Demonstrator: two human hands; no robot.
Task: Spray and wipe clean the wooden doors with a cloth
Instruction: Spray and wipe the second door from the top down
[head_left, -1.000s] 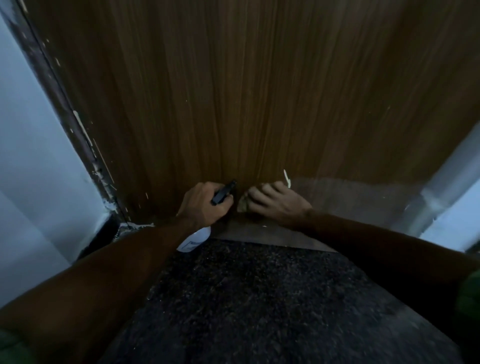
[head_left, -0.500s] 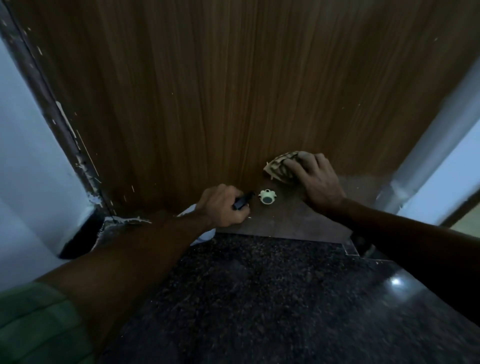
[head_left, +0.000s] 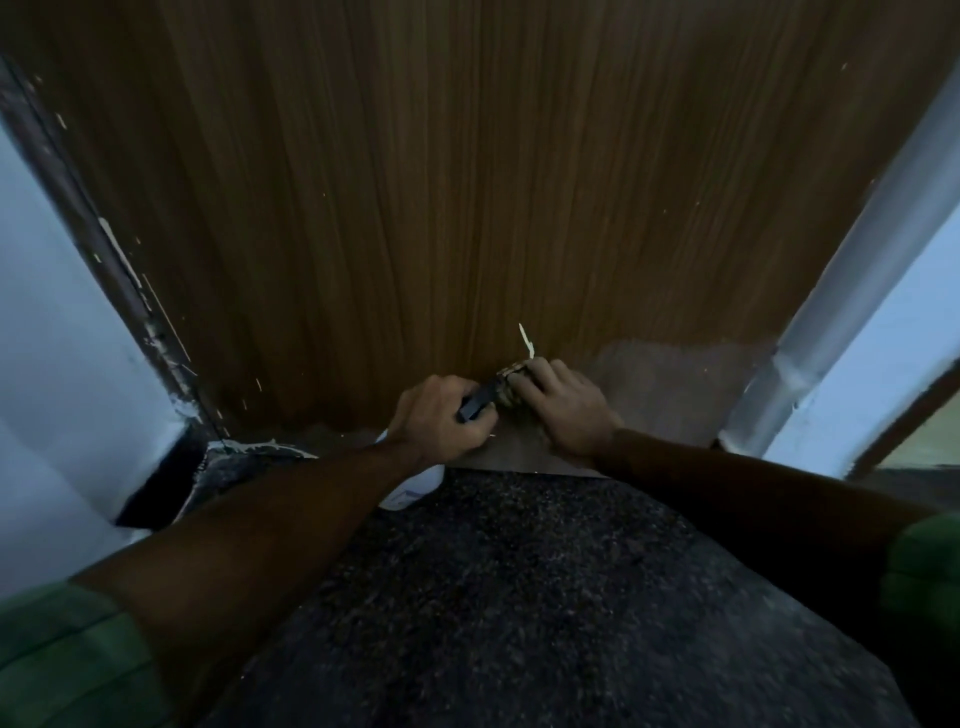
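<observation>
A brown wooden door (head_left: 467, 208) fills the upper view, with a worn grey patch along its bottom right. My left hand (head_left: 441, 421) grips a white spray bottle (head_left: 415, 486) by its black trigger head, low at the door's foot. My right hand (head_left: 563, 408) presses a crumpled tan cloth (head_left: 511, 387) against the door's bottom, right beside the left hand. Most of the cloth is hidden under my fingers, and most of the bottle is hidden behind my left forearm.
The dark door frame (head_left: 104, 249) and a pale wall (head_left: 52, 338) stand at the left. A grey-white frame post (head_left: 857, 270) runs up the right. Dark speckled stone floor (head_left: 519, 597) lies below. A pale sliver (head_left: 525, 340) marks the door above the cloth.
My right hand has dragged the cloth down and left along the door's bottom, back next to the left hand. The small round pale thing seen half a second ago is now covered.
</observation>
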